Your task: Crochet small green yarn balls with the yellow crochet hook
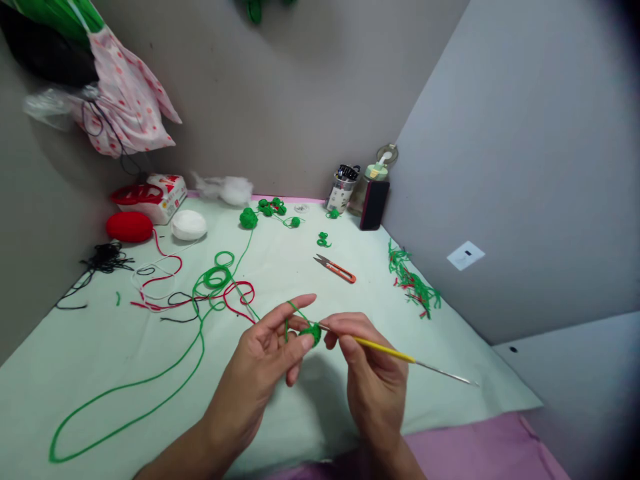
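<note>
Between thumb and fingers, my left hand (265, 360) pinches a small green crochet piece (314, 333). Green yarn (245, 250) loops over its raised index finger and runs back across the cloth. My right hand (373, 373) is closed around a crochet hook (385, 349) with a yellow handle, held like a pen. The hook's near tip meets the green piece, and its other metal end points right. Whether a loop sits on the tip is too small to tell. Beyond my hands lie orange-handled thread snips (336, 269).
A red yarn ball (129, 227), a white yarn ball (189, 226) and a green yarn ball (249, 219) sit at the back left. Green and red yarn scraps (414, 283) lie to the right. A phone (375, 205) leans against a bottle (376, 172) by the back wall.
</note>
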Available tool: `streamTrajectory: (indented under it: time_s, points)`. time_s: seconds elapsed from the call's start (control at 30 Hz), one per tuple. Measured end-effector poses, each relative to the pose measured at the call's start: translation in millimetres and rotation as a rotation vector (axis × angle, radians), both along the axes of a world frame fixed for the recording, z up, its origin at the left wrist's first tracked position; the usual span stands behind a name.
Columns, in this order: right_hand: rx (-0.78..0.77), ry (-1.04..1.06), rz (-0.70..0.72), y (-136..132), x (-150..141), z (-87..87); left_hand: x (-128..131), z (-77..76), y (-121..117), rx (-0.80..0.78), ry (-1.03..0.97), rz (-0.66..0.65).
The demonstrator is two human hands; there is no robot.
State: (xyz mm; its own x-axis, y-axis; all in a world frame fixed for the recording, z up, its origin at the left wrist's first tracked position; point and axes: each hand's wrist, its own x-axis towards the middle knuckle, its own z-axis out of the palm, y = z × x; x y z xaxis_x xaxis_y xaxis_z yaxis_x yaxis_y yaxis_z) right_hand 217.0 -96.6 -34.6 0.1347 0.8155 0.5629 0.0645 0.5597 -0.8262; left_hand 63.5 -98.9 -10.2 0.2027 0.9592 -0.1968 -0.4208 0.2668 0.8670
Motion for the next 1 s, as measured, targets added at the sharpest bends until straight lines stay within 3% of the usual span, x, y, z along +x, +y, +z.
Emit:
streamTrajectory:
  time_s: [0.13,0.23,0.33,0.43,0.63,0.9,1.0]
  points:
    - [0.137,-0.244,-0.116,-5.5,-2.7,-6.4,6.8,-4.2,1.0,-0.008,-0.021,0.075]
    - [0.26,-0.387,-0.178,-6.4,-0.7,-9.9,6.6,-4.9,4.9,-0.14,-0.167,-0.027]
    - [0.098,-0.158,-0.104,-2.4,3.5,-8.5,1.1,-2.7,9.5,-0.214,-0.292,-0.065]
    - [-0.063,0.1,0.04,3.2,5.9,-6.5,-2.0,0.6,10.0,-0.131,-0.241,-0.02]
    - [-0.134,0.082,0.113,5.7,5.8,-11.4,2.3,2.2,3.5,-0.067,-0.103,-0.024]
    - [-0.243,0.343,0.208,9.2,8.4,0.5,-3.6,4.5,6.6,-0.199,-0.283,-0.175]
    - [-0.322,0.397,0.247,9.0,8.4,4.0,-2.7,2.1,7.0,-0.139,-0.26,-0.149]
